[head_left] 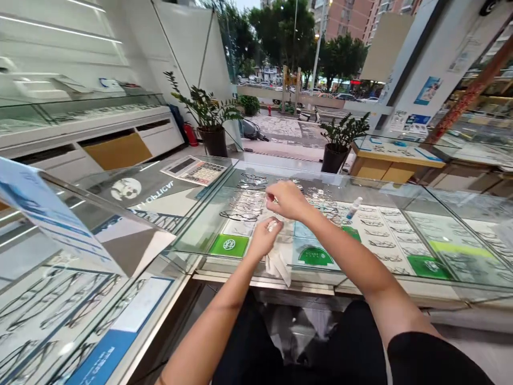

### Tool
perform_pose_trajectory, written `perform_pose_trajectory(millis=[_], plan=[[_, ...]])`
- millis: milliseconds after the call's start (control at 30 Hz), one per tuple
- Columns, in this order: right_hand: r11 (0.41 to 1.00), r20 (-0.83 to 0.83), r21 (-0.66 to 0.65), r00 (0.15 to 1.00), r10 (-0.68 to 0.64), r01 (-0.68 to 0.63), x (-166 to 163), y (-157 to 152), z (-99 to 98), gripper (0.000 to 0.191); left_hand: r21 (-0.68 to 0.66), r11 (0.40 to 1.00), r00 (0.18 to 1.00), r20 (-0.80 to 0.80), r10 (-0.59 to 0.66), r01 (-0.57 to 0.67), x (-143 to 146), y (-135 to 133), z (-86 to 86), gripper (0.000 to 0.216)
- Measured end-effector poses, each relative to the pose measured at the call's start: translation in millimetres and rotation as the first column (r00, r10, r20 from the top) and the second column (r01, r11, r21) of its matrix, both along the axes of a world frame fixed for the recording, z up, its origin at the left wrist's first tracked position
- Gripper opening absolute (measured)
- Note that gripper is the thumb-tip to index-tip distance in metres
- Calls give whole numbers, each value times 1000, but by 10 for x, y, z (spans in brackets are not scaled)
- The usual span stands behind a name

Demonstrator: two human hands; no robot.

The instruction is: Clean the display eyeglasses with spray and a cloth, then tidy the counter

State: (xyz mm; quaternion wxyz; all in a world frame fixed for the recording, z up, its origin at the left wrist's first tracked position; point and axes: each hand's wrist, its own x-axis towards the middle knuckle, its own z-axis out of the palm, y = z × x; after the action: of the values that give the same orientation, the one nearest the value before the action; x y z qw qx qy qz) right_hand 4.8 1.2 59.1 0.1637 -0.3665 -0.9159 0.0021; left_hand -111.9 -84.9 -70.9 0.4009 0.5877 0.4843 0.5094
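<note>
My left hand (262, 238) is closed on a white cloth (277, 262) that hangs down over the front edge of the glass display counter (208, 256). My right hand (286, 199) is just above and beyond it, fingers pinched on something small and thin; what it is I cannot make out. A dark-framed pair of glasses (239, 216) lies on the glass to the left of my hands. A small white spray bottle (354, 207) with a blue cap stands on the counter to the right.
A calculator (194, 171) sits on the counter at the far left. Several rows of glasses fill the case under the glass. A tilted sign stand (44, 214) is at my left. Two potted plants (212, 120) stand by the open shopfront.
</note>
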Motion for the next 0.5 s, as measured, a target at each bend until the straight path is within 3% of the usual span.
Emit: perform_pose_trajectory(millis=[100, 167, 200, 267, 333, 500], plan=[[993, -196, -109, 978, -67, 46, 449, -642, -205, 15, -71, 996, 994, 98, 52, -45, 14, 31, 15, 33], [984, -394, -168, 912, -118, 55, 675, -1066, -448, 15, -160, 986, 951, 298, 83, -36, 80, -25, 93, 44], [987, -475, -158, 873, -112, 40, 758, -1263, -585, 31, -200, 980, 902, 422, 87, -1, 136, -83, 155, 51], [994, -544, -100, 834, -91, 43, 873, -1601, -853, 65, -221, 968, 766, 640, 53, 118, 289, -255, 312, 60], [996, -550, -28, 831, -86, 85, 943, -1849, -1074, 75, -198, 952, 660, 751, -5, 233, 479, -475, 489, 60], [952, -596, 166, 795, -110, 256, 1135, -2163, -1319, 66, -211, 869, 660, 733, -162, 448, 928, -910, 841, 69]])
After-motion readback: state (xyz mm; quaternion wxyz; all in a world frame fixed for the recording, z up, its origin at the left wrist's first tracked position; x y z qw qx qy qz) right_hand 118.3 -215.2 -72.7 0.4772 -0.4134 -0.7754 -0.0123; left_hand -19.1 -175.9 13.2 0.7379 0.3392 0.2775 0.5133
